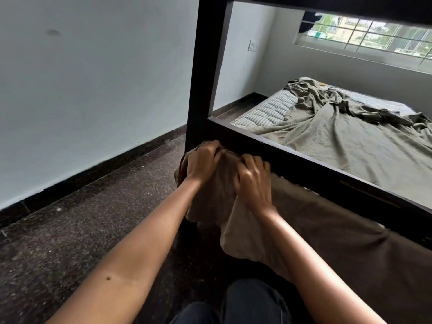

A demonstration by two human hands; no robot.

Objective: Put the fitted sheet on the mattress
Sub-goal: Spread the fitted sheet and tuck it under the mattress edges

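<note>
Grip: left hand [203,160] and right hand [253,181] both clench the corner of the olive-green cloth fitted sheet [350,146].
Progress: sheet lies rumpled; far corner of the striped quilted mattress [268,111] is bare.

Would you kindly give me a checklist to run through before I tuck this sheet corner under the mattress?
1. Grip: the left hand and right hand both hold the sheet corner: ok.
2. Corner sits by the post: ok.
3. Corner hooked over the mattress: cannot tell; the rail hides it.
4. Sheet lies smooth on top: not ok; it is bunched at the far end.
5. Far corner covered: not ok; striped mattress shows bare there.
</note>
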